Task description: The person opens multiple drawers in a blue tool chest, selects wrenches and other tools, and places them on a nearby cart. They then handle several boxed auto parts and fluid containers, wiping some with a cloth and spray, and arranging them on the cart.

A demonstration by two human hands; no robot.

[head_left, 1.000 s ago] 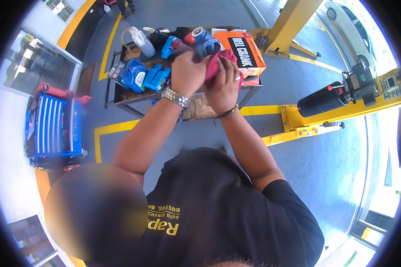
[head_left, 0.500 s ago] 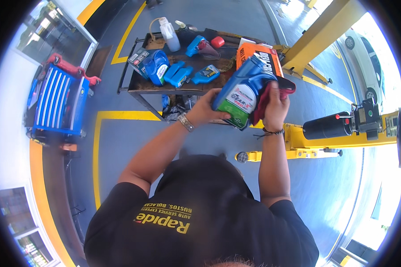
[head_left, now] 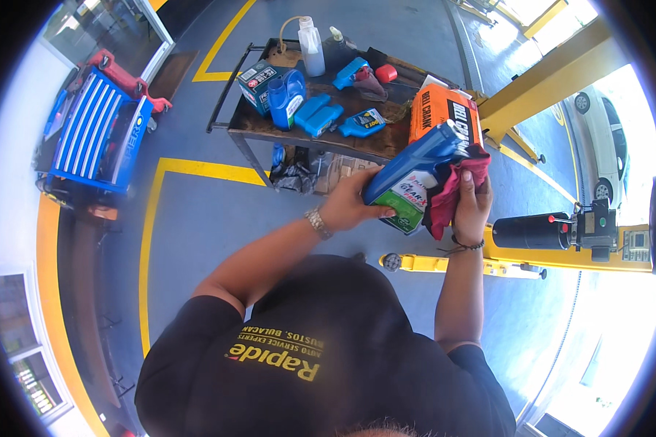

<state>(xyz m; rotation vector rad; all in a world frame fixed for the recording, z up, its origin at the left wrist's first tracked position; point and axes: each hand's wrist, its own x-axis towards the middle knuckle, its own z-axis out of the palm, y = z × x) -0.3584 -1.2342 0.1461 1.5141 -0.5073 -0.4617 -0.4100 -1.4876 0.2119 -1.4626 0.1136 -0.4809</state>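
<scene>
A blue oil bottle with a white and green label is held tilted in front of me, its neck toward the upper right. My left hand grips it around the lower left side, thumb near the label's bottom. Against its right side my right hand presses a dark red cloth, fingers closed on the fabric. The cloth hides part of the label. Just behind the bottle stands an orange box on the cart.
The metal cart carries several blue bottles, a teal box, a white squeeze bottle and a red cap. A blue tool cabinet stands left. At right are a yellow lift post and a low lift arm.
My view has shifted, so the cart sits further right in it. The red cloth now spreads over more of the bottle's right side, hanging lower. Both hands keep hold.
</scene>
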